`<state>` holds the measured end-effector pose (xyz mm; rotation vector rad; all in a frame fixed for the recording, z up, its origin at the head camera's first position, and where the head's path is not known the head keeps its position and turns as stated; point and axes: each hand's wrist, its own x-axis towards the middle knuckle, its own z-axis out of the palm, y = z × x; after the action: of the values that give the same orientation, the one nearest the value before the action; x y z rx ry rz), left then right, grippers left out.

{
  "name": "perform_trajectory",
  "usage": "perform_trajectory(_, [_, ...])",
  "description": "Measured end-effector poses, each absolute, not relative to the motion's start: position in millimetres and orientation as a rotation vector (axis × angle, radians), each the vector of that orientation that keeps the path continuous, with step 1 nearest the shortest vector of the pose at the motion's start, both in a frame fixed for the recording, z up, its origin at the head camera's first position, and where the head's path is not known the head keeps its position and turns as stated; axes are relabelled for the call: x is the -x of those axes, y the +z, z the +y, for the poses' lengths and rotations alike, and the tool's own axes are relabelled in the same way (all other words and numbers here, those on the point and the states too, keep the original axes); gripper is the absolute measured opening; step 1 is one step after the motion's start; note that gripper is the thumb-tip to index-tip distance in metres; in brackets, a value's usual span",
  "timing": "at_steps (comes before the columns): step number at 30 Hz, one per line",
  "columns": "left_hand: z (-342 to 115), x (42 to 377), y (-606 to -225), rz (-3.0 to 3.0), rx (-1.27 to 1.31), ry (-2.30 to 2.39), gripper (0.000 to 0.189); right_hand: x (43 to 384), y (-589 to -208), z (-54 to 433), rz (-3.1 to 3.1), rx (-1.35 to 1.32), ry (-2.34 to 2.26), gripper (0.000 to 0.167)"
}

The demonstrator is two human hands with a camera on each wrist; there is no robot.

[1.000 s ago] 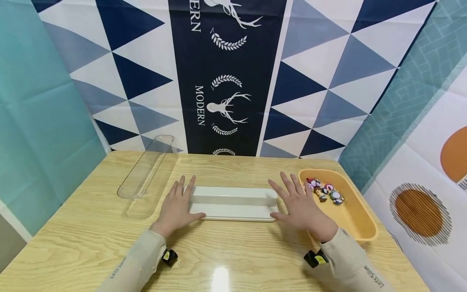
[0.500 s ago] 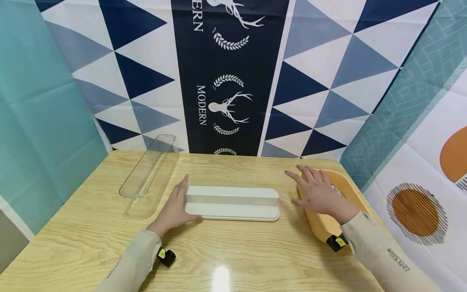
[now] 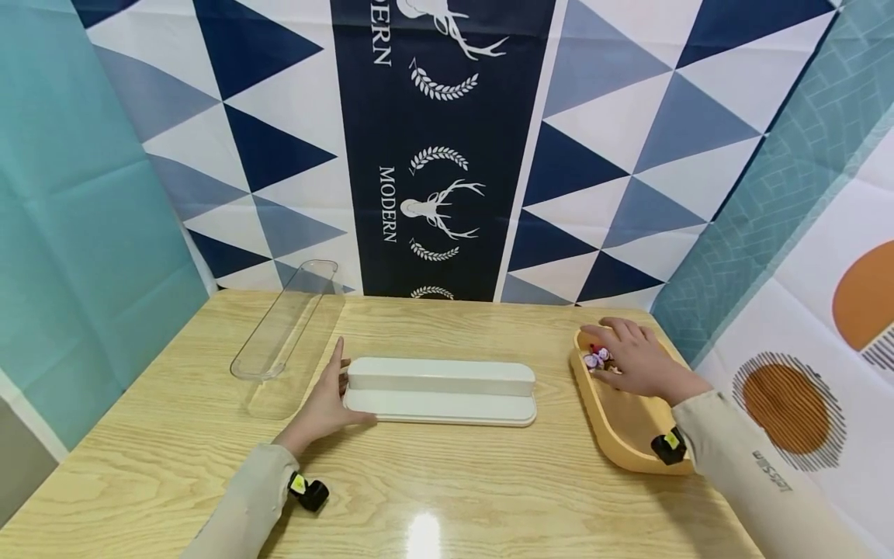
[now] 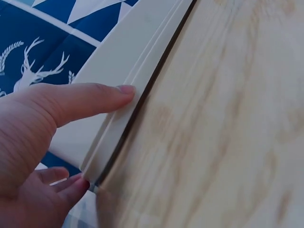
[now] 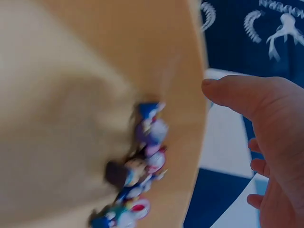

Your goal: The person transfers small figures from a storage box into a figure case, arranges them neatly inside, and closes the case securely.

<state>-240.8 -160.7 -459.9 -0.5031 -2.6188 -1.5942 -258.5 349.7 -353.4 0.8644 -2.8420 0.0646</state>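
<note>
A white two-level stand [image 3: 441, 405] lies lengthwise mid-table. My left hand [image 3: 323, 405] is at its left end, the thumb [image 4: 107, 97] along the front edge and the other fingers by the end; the index finger is fairly straight. On the right is an orange-yellow tray [image 3: 602, 419] with small colourful figurines [image 3: 597, 358] at its far end. My right hand [image 3: 639, 363] hovers over that end, fingers loosely bent, hiding part of the group. In the right wrist view, the thumb is apart from several blurred figurines [image 5: 151, 135], and nothing shows in the hand.
A clear plastic long cover or box [image 3: 282, 334] rests at the back left of the wooden table [image 3: 447, 481]. Patterned cloth [image 3: 440, 140] hangs behind the table, with more cloth along both sides.
My right hand has left the stand's right end and moved right, over the tray with the figurines. My left hand has shifted slightly left, staying at the stand's left end.
</note>
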Motion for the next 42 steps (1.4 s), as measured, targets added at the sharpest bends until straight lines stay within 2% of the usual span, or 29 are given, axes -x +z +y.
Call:
perform_trajectory(9, [-168.2,244.3,-469.0,-2.553,0.524,-1.764,0.136,279.1,-367.7,371.4,-2.969,-0.759,0.004,0.058])
perform_trajectory(17, [-171.3,245.8,-470.9,-2.516,0.540,-1.796,0.134,295.0,-374.7,371.5,-2.979,-0.753,-0.036,0.042])
perform_trajectory(29, [-172.5,247.1,-473.9,-2.534,0.510,-1.847,0.134,310.1,-389.3,371.7,-3.053,-0.676,-0.148,0.038])
perform_trajectory(36, [-171.2,246.0,-472.2,-2.532,0.534,-1.811,0.133,310.9,-401.5,376.5,-3.029,-0.665,-0.078,0.028])
perform_trajectory(42, [-171.1,245.7,-472.1,-2.546,0.506,-1.806,0.133,313.3,-405.3,377.8,-3.001,-0.685,-0.041,0.030])
